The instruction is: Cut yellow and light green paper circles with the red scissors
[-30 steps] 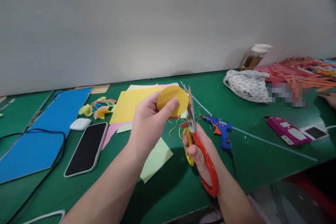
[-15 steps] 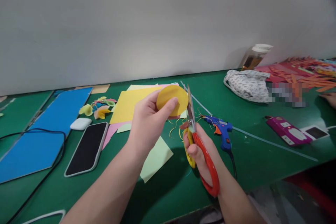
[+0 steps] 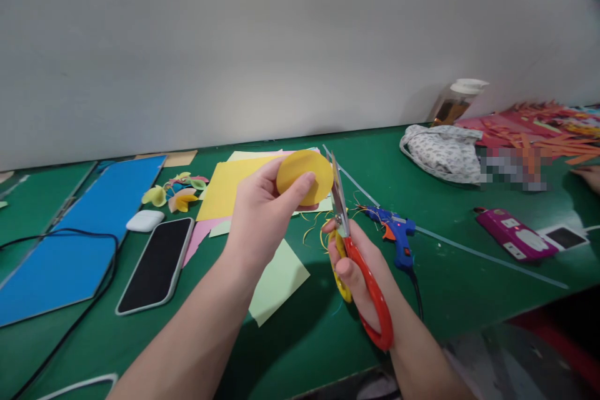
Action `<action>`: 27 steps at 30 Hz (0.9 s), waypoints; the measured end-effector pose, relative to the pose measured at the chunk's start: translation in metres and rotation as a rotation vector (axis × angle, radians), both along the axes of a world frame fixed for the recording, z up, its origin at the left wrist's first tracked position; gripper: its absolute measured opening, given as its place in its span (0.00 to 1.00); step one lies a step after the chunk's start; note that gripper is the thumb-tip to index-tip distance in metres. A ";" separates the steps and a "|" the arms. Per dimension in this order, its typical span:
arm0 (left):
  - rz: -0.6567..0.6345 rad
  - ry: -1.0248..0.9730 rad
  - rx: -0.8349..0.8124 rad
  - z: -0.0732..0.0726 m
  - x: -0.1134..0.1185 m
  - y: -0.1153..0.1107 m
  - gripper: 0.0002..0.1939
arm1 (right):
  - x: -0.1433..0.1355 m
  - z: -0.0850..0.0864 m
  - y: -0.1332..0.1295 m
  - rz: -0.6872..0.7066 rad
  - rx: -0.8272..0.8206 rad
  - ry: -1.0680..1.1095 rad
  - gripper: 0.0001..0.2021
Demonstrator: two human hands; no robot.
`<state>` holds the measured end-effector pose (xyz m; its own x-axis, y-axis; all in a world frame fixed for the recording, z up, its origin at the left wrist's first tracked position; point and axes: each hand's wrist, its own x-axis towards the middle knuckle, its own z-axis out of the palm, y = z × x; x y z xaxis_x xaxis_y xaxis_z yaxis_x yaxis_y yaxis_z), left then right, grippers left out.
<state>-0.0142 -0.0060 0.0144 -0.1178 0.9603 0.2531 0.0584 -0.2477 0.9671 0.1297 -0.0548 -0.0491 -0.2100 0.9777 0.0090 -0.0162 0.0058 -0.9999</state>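
Head view: how is the left hand (image 3: pixel 262 206) posed?
Raised above the green table (image 3: pixel 445 200), thumb across the front of the yellow disc (image 3: pixel 295 172), fingers behind, pinching it.
And the right hand (image 3: pixel 357 281)?
Lower, wrapped round the scissors (image 3: pixel 344 225) by their handles, blades angled upward just beside the disc's edge.

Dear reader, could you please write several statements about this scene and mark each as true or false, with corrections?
1. The left hand holds a yellow disc. True.
2. The right hand holds a pencil. False: it holds scissors.
3. The blue glue gun lies on the green table. True.
4. The large phone lies on the blue board. False: it lies to the right of the board.
5. A jar is behind the patterned cloth. True.
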 end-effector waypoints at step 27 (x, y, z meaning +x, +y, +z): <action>0.049 0.007 -0.021 0.005 -0.001 0.000 0.13 | 0.000 -0.001 0.001 0.003 0.016 -0.040 0.35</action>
